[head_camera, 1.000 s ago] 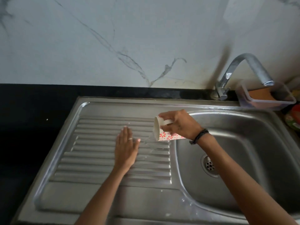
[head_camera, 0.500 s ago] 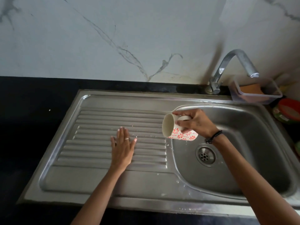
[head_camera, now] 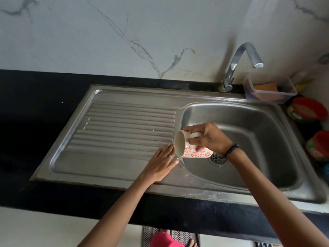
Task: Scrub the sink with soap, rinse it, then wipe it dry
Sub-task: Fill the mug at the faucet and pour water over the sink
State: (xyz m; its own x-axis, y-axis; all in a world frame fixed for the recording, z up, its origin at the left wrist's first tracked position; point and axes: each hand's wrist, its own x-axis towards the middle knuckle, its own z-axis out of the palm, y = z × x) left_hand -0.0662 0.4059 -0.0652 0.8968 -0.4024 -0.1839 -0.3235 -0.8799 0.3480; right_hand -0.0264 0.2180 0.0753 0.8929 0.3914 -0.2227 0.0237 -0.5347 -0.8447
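rinse pass over the sink's drainboard

water from the mug (head_camera: 193, 148) is what i'm working with here: my right hand (head_camera: 209, 138) has its grip wrapped round the mug's handle, tipping it on its side with the mouth facing the drainboard, right over the ridge between drainboard and basin. my left hand (head_camera: 161, 164) lies flat with straight fingers, grasping nothing, palm on the steel near the front edge of the sink (head_camera: 114, 120), just beside the mug's mouth.

to do this well, i'd judge the pour should go slow and thin, with the flat hand sweeping the water toward the basin so it carries any soap down to the drain (head_camera: 217, 158). keep the mug low to avoid splashing onto the black desk (head_camera: 35, 107).

the sink is stainless, set into the desk and reaching its front edge, with the ribbed drainboard on the left and the basin on the right below the tap (head_camera: 243, 57). droplets and a wet sheen sit along the front rim; i can't make out suds. the ribs look mostly dull and clean.
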